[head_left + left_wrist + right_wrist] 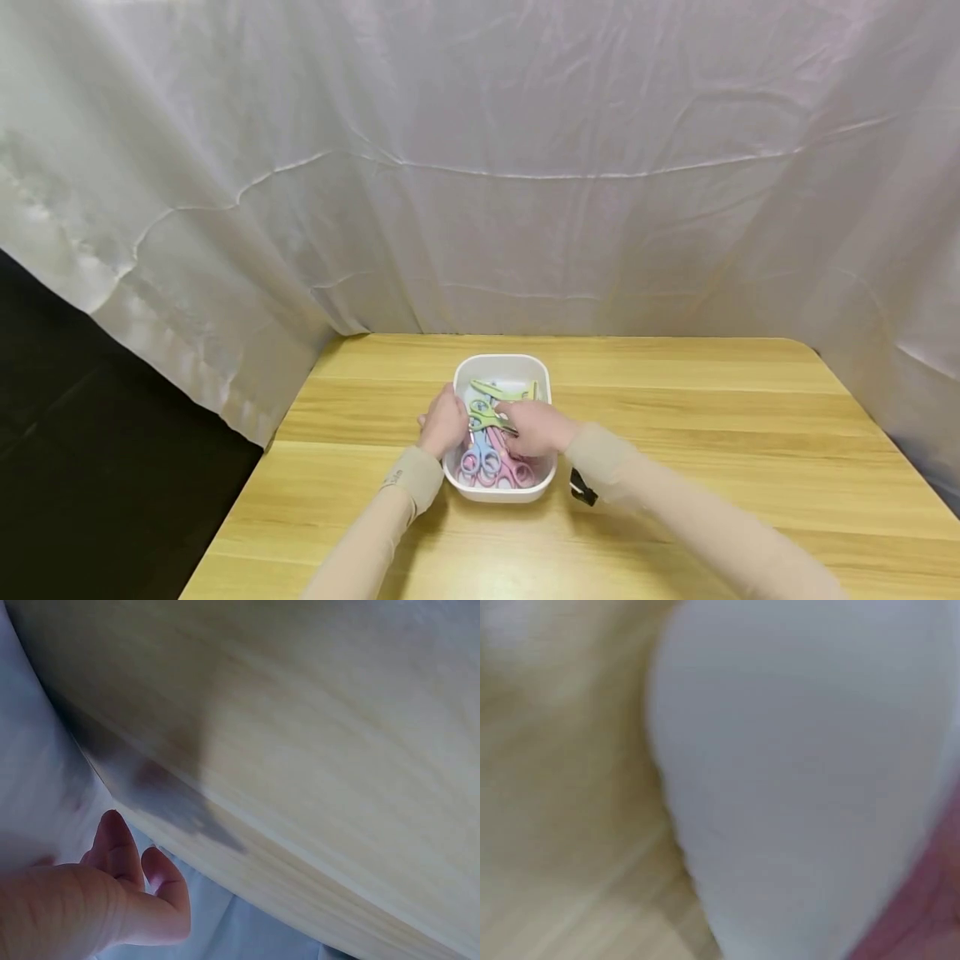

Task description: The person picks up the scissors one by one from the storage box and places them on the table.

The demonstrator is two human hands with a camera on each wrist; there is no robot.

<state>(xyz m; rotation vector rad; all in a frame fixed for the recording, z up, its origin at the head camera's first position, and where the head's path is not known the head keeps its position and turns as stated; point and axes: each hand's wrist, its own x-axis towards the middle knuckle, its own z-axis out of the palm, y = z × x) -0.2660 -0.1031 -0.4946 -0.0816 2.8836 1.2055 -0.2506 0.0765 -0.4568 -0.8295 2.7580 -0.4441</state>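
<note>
A white plastic bin [501, 359] stands on the table with several small scissors in it. Green scissors [478, 408] lie on top, above light-blue scissors [481, 462] and pink scissors [519, 475]; another green piece [487, 389] is farther back. My left hand [444, 423] grips the bin's left rim; in the left wrist view, that hand [82, 907] shows curled fingers outside the bin. My right hand [536, 427] reaches over the right rim, its fingers at the green scissors. Whether it pinches them is hidden. The bin's outer wall [795, 765] fills the right wrist view.
The wooden table [675, 375] extends well to the right of the bin and less to its left. A pale cloth curtain [525, 233] hangs behind it. A small black device [582, 488] shows under the right wrist. Dark floor [97, 467] lies beyond the left edge.
</note>
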